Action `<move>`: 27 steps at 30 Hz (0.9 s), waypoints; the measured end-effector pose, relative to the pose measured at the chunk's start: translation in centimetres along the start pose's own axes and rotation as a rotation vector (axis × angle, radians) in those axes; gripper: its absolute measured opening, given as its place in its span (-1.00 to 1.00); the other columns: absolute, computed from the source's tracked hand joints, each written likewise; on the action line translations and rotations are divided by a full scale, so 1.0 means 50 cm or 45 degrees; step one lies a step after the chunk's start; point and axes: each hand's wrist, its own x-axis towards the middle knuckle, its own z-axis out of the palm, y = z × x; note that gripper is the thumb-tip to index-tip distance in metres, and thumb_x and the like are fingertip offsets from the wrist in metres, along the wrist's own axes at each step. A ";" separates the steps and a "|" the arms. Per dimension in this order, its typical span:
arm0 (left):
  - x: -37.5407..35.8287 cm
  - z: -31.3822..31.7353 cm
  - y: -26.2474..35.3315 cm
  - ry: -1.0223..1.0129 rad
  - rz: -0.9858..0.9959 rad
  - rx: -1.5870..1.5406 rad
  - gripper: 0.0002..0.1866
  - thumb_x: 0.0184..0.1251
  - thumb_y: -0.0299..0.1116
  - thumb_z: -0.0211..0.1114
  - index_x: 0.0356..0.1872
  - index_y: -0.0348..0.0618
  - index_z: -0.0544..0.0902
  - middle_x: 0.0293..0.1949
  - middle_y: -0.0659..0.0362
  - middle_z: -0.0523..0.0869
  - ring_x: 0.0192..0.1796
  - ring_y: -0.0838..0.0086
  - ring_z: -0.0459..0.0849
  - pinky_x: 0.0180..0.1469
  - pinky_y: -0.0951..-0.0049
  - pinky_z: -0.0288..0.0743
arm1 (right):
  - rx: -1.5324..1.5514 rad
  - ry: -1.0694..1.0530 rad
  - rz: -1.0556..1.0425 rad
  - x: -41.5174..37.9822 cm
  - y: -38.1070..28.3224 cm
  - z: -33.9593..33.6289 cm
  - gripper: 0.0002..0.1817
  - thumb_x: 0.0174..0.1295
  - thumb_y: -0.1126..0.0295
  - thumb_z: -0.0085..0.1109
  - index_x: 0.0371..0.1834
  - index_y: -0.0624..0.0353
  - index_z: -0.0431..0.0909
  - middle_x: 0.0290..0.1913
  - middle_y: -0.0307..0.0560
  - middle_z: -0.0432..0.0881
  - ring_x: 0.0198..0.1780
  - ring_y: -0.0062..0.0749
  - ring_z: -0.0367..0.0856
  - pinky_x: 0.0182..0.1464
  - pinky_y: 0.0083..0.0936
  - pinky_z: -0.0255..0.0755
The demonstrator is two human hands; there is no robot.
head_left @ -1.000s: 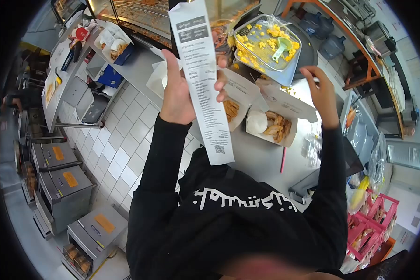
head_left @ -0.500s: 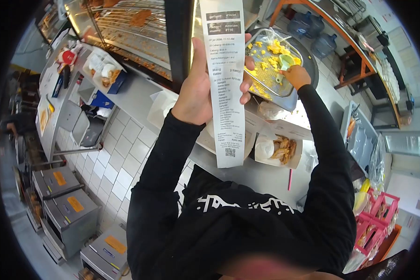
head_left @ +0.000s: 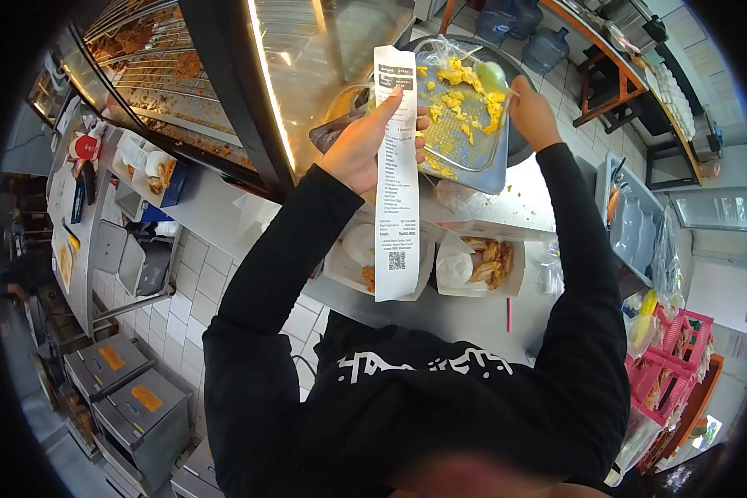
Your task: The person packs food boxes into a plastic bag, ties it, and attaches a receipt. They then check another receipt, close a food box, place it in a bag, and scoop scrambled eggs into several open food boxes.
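A long printed receipt (head_left: 397,191) hangs from my left hand (head_left: 365,149), its thumb across the front and its fingers behind. My right hand (head_left: 534,114) is closed on the handle of a light green spoon (head_left: 491,77), at the right side of a metal tray (head_left: 483,177). Scrambled yellow egg (head_left: 454,104) lies scattered in the tray, with the spoon's bowl over it. Nearer my body, an open paper box (head_left: 516,270) holds rice and brown fried pieces. Another paper box (head_left: 338,264) with food stands left of it, partly hidden by the receipt.
A glass display case (head_left: 303,83) with wire racks is at the upper left. Another food box (head_left: 173,187) stands on the left counter. A pink straw (head_left: 510,315) lies by the boxes. At the right are a grey-blue bin (head_left: 635,228) and pink baskets (head_left: 668,373).
The view has shifted. The spoon and right hand have moved to the tray's upper right, with the egg pushed that way. The receipt is lower, and the left hand's thumb now lies across it.
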 end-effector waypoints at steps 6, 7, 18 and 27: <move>0.010 -0.006 -0.013 0.011 -0.053 -0.025 -0.42 0.43 0.08 0.09 0.13 -0.28 0.44 -0.20 0.18 0.57 -0.28 0.52 0.54 -0.18 0.42 0.55 | -0.512 -0.025 -0.412 -0.028 0.027 0.057 -0.86 0.22 0.41 -0.01 -0.25 0.23 0.48 -0.43 0.10 0.64 -0.37 -0.05 0.69 -0.34 -0.16 0.54; 0.009 -0.005 -0.013 0.010 -0.046 -0.024 -0.43 0.44 0.08 0.09 0.13 -0.28 0.44 -0.20 0.18 0.57 -0.28 0.52 0.54 -0.18 0.42 0.55 | -0.478 -0.060 -0.392 -0.039 0.011 0.059 -0.87 0.21 0.42 -0.01 -0.28 0.23 0.49 -0.43 0.10 0.64 -0.36 -0.04 0.69 -0.33 -0.16 0.54; 0.000 0.003 -0.014 0.065 -0.034 -0.008 -0.50 0.46 0.00 0.09 0.10 -0.28 0.48 -0.13 0.16 0.58 -0.21 0.48 0.57 -0.11 0.36 0.56 | -0.453 0.029 -0.235 -0.025 -0.005 0.006 -0.84 0.15 0.42 0.01 -0.32 0.18 0.59 -0.37 0.09 0.67 -0.31 -0.03 0.69 -0.30 -0.14 0.56; -0.043 -0.021 -0.039 0.195 -0.113 -0.104 -0.61 0.45 -0.14 0.13 0.12 -0.18 0.44 -0.08 0.13 0.58 -0.05 0.28 0.65 -0.10 0.24 0.58 | -0.169 -0.155 -0.183 -0.053 -0.066 -0.053 -0.81 0.16 0.38 0.00 -0.38 0.17 0.62 -0.39 0.10 0.67 -0.31 0.01 0.69 -0.28 -0.15 0.57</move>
